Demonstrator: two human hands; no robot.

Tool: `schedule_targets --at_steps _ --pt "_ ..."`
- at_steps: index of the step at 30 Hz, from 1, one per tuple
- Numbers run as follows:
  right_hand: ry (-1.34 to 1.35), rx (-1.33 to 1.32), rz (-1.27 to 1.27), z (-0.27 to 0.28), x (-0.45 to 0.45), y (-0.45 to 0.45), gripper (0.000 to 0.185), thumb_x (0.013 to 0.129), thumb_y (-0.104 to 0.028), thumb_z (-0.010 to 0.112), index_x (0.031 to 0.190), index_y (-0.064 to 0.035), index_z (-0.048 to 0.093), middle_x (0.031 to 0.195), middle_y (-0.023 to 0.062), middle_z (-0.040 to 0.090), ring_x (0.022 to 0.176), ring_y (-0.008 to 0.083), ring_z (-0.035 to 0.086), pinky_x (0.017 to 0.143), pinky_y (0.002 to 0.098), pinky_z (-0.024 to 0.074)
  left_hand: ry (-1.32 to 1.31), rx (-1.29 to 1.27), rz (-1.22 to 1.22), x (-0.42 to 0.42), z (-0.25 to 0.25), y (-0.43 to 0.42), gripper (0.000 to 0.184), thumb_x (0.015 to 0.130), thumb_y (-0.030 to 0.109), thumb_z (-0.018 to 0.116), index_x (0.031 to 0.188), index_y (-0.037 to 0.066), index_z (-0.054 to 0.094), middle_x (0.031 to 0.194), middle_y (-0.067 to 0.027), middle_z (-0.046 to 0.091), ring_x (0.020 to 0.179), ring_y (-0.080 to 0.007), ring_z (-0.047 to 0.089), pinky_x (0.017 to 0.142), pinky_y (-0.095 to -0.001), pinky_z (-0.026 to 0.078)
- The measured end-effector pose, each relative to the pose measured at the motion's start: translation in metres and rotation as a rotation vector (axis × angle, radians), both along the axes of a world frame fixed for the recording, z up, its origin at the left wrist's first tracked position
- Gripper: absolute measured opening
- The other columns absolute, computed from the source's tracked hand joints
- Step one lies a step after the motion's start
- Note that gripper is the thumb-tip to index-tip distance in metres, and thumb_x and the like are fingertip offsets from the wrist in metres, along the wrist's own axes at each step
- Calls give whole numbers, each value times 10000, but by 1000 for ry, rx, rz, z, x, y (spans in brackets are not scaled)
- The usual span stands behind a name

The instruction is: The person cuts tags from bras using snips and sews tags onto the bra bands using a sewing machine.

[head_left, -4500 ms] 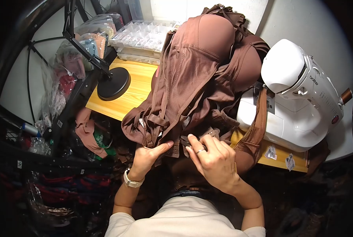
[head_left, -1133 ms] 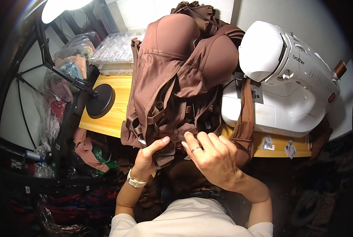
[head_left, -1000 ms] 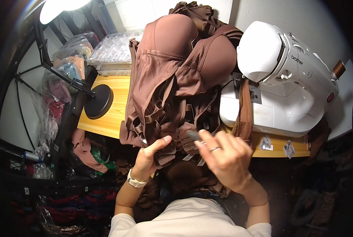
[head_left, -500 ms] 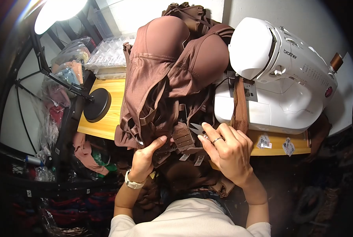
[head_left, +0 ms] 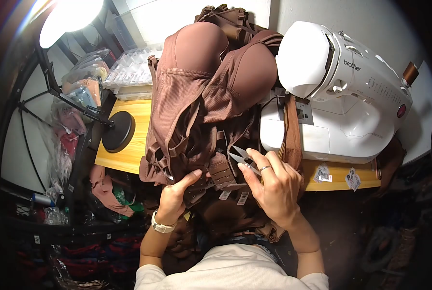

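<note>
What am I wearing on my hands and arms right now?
Your left hand has a pale watch on its wrist; your right hand wears a slim, silvery ring. Both arms show short, cream sleeves.

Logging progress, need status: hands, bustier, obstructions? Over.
Left hand gripping brown bustier near hook-and-eye closure. Right hand holding thread snips, blades open beside closure. Two barcode tags just below; no obstruction seen.

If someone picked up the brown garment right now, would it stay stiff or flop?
The garment would probably flop, since its body lies in soft folds. The cups look moulded and smooth, so they'd likely keep their round shape. The hook strip beside the left hand looks thin and may dangle loosely.
</note>
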State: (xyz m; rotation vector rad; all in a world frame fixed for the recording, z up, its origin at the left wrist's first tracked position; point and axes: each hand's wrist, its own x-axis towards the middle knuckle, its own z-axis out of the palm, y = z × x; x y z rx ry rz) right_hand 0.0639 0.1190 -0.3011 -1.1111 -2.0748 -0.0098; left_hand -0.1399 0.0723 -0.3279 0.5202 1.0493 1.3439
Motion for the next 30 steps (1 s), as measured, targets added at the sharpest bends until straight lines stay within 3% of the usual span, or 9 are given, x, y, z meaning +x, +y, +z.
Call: schedule_targets --at_steps 3,10,14,15,18,20,22,26,30 --pt "212 -139 60 -11 -10 -4 347 787 -353 692 923 -38 640 697 65 583 540 204 600 456 299 472 -14 -24 -5 -1 3 -1 212 844 41 590 1041 -31 619 954 -127 668 862 -198 653 811 -303 521" --pt "375 -345 152 -21 -28 -8 126 744 -65 711 793 -4 612 714 106 611 617 230 638 531 300 482 -104 -139 -114 -21 2 -7 261 801 30 603 1051 -42 620 980 -118 666 874 -181 644 801 -296 512" --pt "482 -408 273 -22 -51 -25 113 768 -124 676 811 -52 600 743 83 614 604 270 617 531 343 480 -82 -103 -176 -22 -9 -13 252 805 72 604 1028 -41 635 995 -110 663 878 -173 636 784 -272 502" --pt "546 -356 313 -26 -56 -26 101 777 -114 666 847 -61 616 735 77 608 607 262 616 530 335 476 -288 -67 -227 -22 -7 -11 242 803 82 607 1008 -43 642 975 -111 668 850 -181 641 760 -271 506" --pt "499 -361 384 -19 -46 -32 173 760 -106 681 928 -86 645 718 58 599 583 230 602 512 312 464 -218 -141 -42 -37 13 -10 217 784 74 599 941 -72 638 862 -158 676 774 -255 663 727 -316 534" --pt "475 -265 267 -25 -35 -33 200 737 -147 723 914 -92 646 716 51 602 547 200 585 491 307 455 -197 -64 133 -55 35 -16 212 726 87 578 847 -82 619 779 -192 652 747 -335 636 743 -452 520" --pt "533 -281 70 -21 -30 -26 301 717 -249 773 908 -59 639 725 53 618 537 176 584 487 292 466 -396 143 153 -75 36 -17 162 748 121 551 766 -33 596 683 -97 554 679 -209 518 731 -381 435" --pt "381 -246 5 -39 -30 -6 284 704 -151 773 885 13 628 786 139 653 677 215 654 604 306 518 -469 281 -7 -81 35 -11 148 819 149 517 856 7 523 818 -47 477 724 -162 482 736 -344 390" --pt "614 -174 29 -12 -18 -5 101 764 -36 701 793 1 612 627 0 564 533 33 472 474 207 389 -212 248 -1 -73 34 -9 193 823 168 546 897 -7 515 792 -53 481 715 -164 481 728 -359 415"
